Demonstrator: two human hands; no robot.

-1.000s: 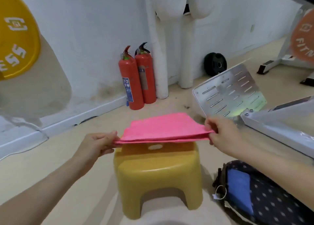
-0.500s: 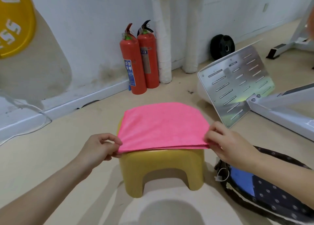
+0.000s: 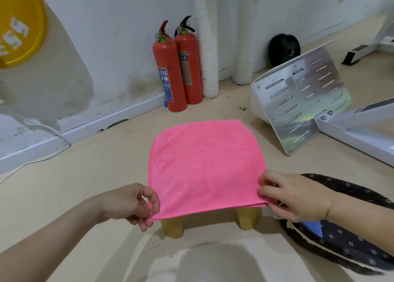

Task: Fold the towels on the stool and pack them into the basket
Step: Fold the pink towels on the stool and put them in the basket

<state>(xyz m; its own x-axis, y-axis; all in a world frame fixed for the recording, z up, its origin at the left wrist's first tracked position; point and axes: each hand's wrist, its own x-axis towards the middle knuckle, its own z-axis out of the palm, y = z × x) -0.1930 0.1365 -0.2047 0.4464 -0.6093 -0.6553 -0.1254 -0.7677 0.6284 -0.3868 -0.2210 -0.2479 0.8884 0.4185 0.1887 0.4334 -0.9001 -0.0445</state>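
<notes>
Left hand (image 3: 128, 205) and right hand (image 3: 296, 196) each pinch one near corner of one pink towel (image 3: 206, 164). One stool (image 3: 172, 228) stands between the grips, and one basket (image 3: 345, 245) is just beside the right.

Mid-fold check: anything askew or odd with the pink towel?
Nothing stands out. The pink towel lies flat over the yellow stool, near edge overhanging, with the left hand and right hand pinching its near corners.

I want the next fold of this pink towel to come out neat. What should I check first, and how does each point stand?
1. Left hand pinches the pink towel at its near left corner: ok.
2. Right hand pinches the near right corner: ok.
3. The pink towel lies flat over the stool: ok.
4. Layer edges line up all round: cannot tell.
5. Basket open beside the stool: ok.
</notes>
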